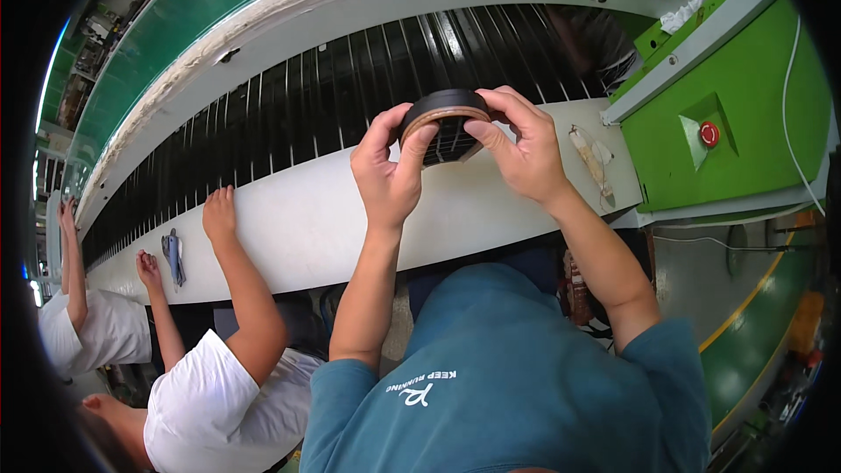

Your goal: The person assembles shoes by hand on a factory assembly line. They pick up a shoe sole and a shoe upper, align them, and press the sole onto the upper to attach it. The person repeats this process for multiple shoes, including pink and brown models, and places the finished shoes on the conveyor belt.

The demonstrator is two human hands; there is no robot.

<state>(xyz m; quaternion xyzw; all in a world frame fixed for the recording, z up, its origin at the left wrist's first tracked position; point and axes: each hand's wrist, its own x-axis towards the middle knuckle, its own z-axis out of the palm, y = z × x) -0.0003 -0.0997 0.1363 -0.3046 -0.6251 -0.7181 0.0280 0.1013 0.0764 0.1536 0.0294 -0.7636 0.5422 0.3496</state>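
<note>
Both my hands hold up a black, rounded piece [445, 102] with a brown band along its curved edge and a dark grid-like face below. Its exact kind I cannot make out. My left hand [392, 162] grips the left side, thumb on the near face and fingers round the outer edge. On the right side my right hand [526, 149] does the same, its thumb pressed near the brown band. The piece is held above the far edge of the white worktop [473, 201], in front of the dark slatted conveyor [350, 88].
A green machine housing [762, 123] with a red push button [709, 134] stands on the right. Beside my right forearm lies a small tan item [591, 158] with string. To the left, two people in white sit along the worktop, near a blue-grey tool [173, 258].
</note>
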